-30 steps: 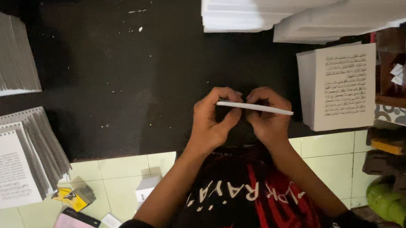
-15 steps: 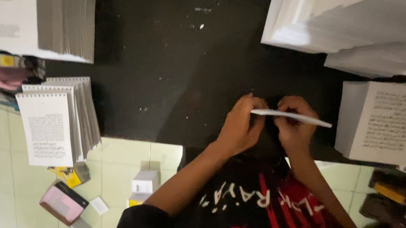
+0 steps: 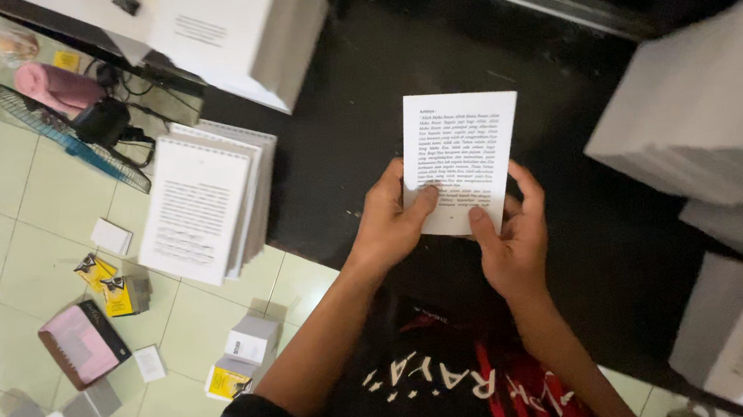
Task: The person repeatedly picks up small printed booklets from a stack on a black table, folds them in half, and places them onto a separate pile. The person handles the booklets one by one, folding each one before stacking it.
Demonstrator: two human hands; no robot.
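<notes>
Pinching the lower edge, the left hand (image 3: 389, 225) and right hand (image 3: 511, 238) grip a small printed sheet (image 3: 460, 160), held upright over the black table (image 3: 338, 148). A paper stack (image 3: 205, 203) lies left.

white printed paper sheet (image 3: 461, 159), held upright, above black surface (image 3: 338, 157)
</notes>
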